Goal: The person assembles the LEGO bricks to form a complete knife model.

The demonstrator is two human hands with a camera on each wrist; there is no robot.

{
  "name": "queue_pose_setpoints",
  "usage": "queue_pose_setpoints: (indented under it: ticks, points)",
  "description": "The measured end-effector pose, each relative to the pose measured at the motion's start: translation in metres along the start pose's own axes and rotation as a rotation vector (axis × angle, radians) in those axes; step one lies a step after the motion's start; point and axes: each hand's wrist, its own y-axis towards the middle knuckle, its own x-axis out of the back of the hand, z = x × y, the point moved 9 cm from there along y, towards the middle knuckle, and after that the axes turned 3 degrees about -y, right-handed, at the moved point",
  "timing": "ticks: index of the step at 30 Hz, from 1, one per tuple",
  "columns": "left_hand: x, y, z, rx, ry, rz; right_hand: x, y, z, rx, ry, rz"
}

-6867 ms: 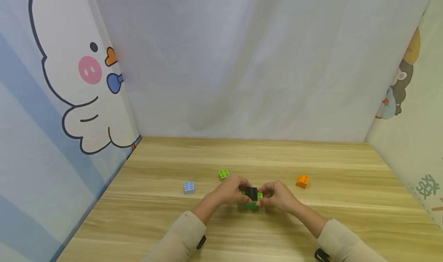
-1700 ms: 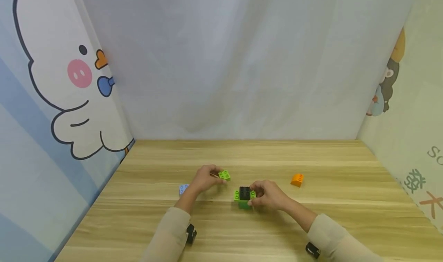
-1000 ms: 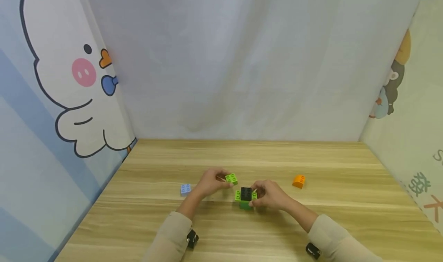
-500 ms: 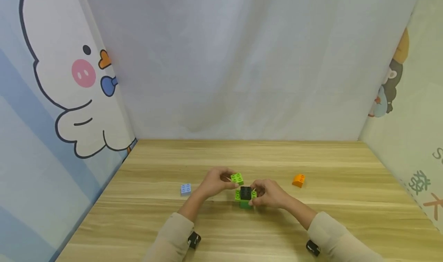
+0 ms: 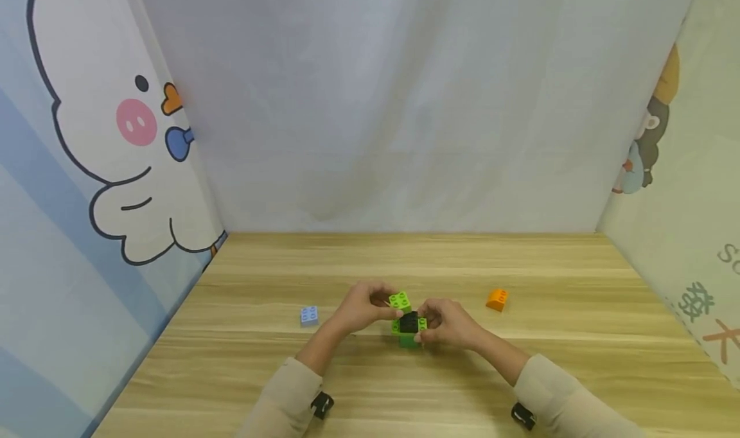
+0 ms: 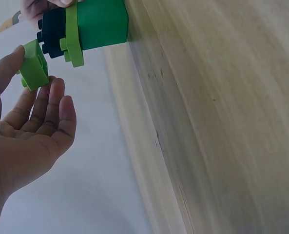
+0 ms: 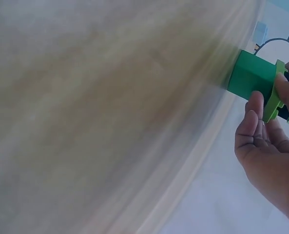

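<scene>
My left hand (image 5: 363, 308) pinches a lime-green building block (image 5: 400, 301) between thumb and fingertips, tilted, close over a stack at the middle of the table. In that stack a dark green block (image 6: 103, 22) stands at the bottom. A thin lime-green plate (image 6: 73, 36) lies on it, jutting out past its sides, and a black block (image 5: 408, 322) sits on top. My right hand (image 5: 449, 324) grips the stack at its right side, thumb in front. The right wrist view shows its thumb on the plate and fingers by the dark green block (image 7: 252, 74).
On the wooden table (image 5: 370, 393) a light blue block (image 5: 309, 316) lies to the left of my left hand. An orange block with a curved side (image 5: 496, 300) lies to the back right. A pale curtain (image 5: 381, 104) hangs behind the table's far edge.
My left hand has left the stack, picked up the lime-green block from behind and carried it rightward, now over the black block. My right hand stays at the stack.
</scene>
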Motion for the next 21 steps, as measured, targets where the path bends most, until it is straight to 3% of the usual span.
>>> queue_pose_setpoints:
  ticks: [11,21]
  points:
    - [-0.0033,-0.0048,-0.0009,0.002,-0.060,0.012,-0.0001,-0.0009,0.0036,0.000,-0.054,0.001]
    - [-0.0041,-0.0066,0.0007,-0.008,-0.060,0.010,0.0016,-0.0042,0.0099,0.035,-0.016,0.039]
